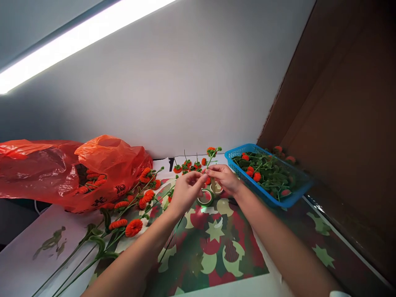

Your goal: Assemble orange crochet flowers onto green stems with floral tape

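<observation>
My left hand (189, 187) and my right hand (225, 178) meet over the patterned sheet, both pinching the green stem of an artificial flower (211, 151). Its orange bloom and a small green bud rise above my fingertips. A thin dark stem slants down from beneath my left hand. Just below my hands lie a green tape roll (205, 203) and a second, paler roll (218, 190). A narrow olive strip hangs below my right fingers by the rolls; its upper end is hidden. Short-stemmed orange flowers (197, 165) stand behind my hands.
A blue plastic basket (262, 196) of green leaves and orange flowers stands to the right. At left, a red plastic bag (108, 154) holds more orange pieces. Long-stemmed flowers (134, 227) lie beside my left forearm. A brown cardboard panel (340, 123) rises at right.
</observation>
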Demonstrator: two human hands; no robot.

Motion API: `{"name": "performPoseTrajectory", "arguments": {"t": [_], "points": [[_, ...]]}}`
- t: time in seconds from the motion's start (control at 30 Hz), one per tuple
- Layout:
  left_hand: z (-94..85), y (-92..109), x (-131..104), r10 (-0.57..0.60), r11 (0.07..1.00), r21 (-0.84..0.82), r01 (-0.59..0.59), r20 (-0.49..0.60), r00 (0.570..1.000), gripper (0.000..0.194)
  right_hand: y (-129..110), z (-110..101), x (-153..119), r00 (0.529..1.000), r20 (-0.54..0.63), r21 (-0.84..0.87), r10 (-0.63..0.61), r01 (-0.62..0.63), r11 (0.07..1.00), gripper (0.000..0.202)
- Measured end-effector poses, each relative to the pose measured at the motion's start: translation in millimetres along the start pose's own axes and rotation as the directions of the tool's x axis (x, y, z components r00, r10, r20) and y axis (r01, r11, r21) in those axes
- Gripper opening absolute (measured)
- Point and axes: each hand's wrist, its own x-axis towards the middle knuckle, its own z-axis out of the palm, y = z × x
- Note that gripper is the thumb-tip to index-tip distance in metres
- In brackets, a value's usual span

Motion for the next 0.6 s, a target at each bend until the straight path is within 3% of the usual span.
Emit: {"name": "performPoseTrajectory", "arguments": {"t": [0.1, 0.2, 0.27, 0.37, 0.43, 0.5, 0.57, 0.6], "points": [[-2.0, 4, -3, 0.289, 0.897, 0.376, -0.232, -0.102, 0.952, 0.017, 0, -3, 1, 0.999, -0.049, -0.038, -0.018, 0.016, 0.999, 0.027], [-2.5, 10, -5, 0.352, 0.847, 0.454, -0.277, -0.087, 0.932, 0.019, -2, -2, 0, 0.998, -0.056, -0.042, -0.005, 0.003, 0.999, 0.026], [-2.6, 12, -5, 0.257, 0.919, 0.326, -0.224, -0.061, 0.965, 0.021, -3, 2, -2, 0.998, -0.022, 0.042, 0.051, -0.050, 0.998, 0.028], [-1.9, 12, -4, 0.032, 0.996, -0.086, -0.026, 0.066, 0.997, 0.023, -4, 8, -6, 0.993, 0.067, 0.220, 0.100, -0.113, 0.969, 0.038], [-0.6, 9, -3, -0.088, 0.923, -0.356, 0.148, 0.180, 0.980, 0.022, -4, 10, -7, 0.988, 0.113, 0.282, 0.101, -0.130, 0.951, 0.039], [1.0, 4, -2, -0.163, 0.807, -0.517, 0.284, 0.267, 0.950, 0.018, -4, 10, -8, 0.986, 0.134, 0.285, 0.100, -0.135, 0.949, 0.033], [2.2, -1, -1, -0.209, 0.761, -0.542, 0.358, 0.318, 0.925, 0.017, -6, 7, -8, 0.984, 0.140, 0.234, 0.111, -0.142, 0.962, 0.029], [2.6, -3, -1, -0.219, 0.782, -0.507, 0.362, 0.321, 0.922, 0.019, -8, 5, -7, 0.983, 0.136, 0.193, 0.125, -0.150, 0.970, 0.029]]}}
